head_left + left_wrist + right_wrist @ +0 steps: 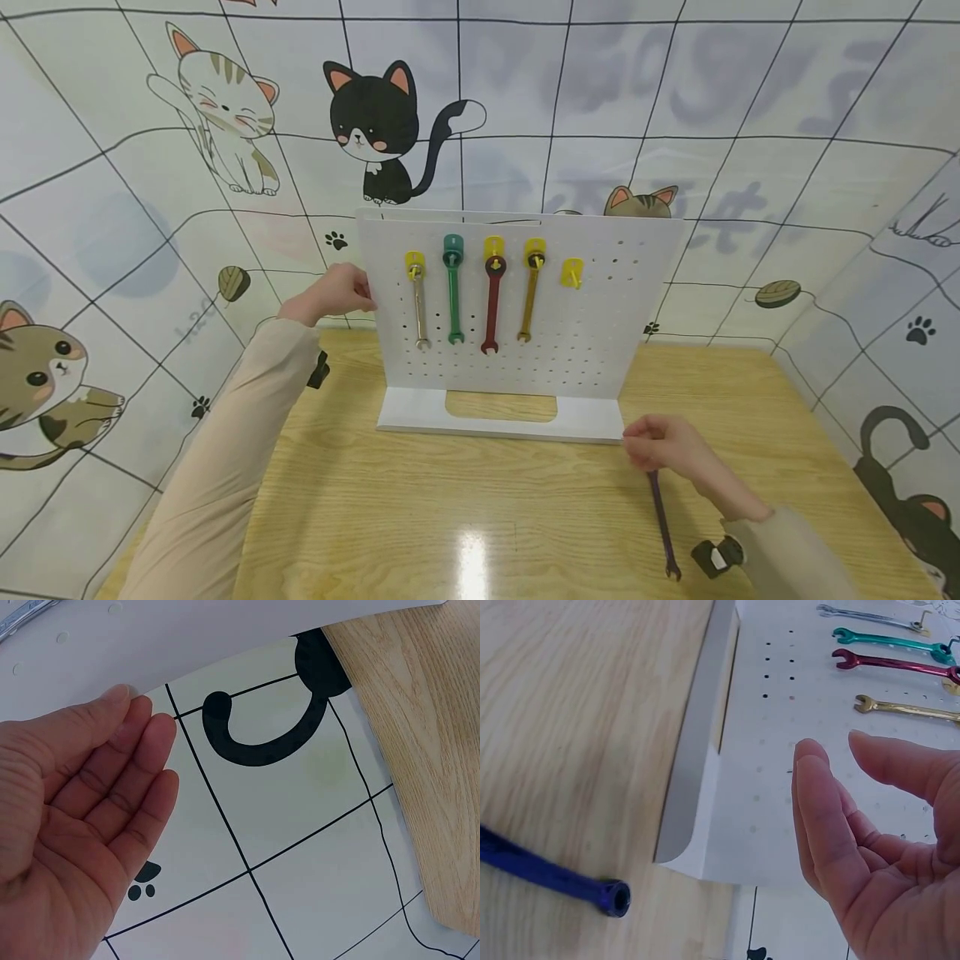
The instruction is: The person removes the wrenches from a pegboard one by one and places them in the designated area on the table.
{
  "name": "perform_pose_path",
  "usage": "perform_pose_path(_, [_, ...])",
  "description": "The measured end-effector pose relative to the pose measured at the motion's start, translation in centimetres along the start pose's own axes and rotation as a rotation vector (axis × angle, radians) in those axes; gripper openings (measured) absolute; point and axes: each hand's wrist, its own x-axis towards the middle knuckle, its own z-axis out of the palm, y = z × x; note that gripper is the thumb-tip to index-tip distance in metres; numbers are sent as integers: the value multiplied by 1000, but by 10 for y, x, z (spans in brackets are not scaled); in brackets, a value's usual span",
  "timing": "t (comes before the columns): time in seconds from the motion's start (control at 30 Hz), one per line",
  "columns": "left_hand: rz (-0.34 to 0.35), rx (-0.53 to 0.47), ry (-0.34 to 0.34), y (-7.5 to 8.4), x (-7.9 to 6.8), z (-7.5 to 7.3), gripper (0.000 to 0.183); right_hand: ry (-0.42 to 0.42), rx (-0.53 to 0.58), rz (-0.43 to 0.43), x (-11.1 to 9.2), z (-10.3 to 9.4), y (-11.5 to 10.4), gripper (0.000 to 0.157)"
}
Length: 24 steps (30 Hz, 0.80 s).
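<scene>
A glossy blue-purple wrench (663,527) lies toward the tabletop's (405,517) right edge, just beneath the right hand (669,447), empty with thumb and fingers parted; the left hand (332,293) pinches the white pegboard (592,333) by its edge.

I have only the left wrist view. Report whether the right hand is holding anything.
Observer: It is not: in the right wrist view, the right hand has nothing between its thumb and fingers.
Operator: Tell me what lies by it on the light wood-grained table.
Observer: A dark blue-purple metal wrench, its far end hidden by the hand in the head view.
Operator: Check the white perforated board for a free hook.
Observer: The small yellow hook at the right end of the row carries no wrench.
</scene>
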Motion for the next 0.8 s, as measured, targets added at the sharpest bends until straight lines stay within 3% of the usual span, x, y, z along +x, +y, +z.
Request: perform_pose_path(0.8, [-11,-1,-3,2,-1,0,9,22,30,-79,39,1,-57,29])
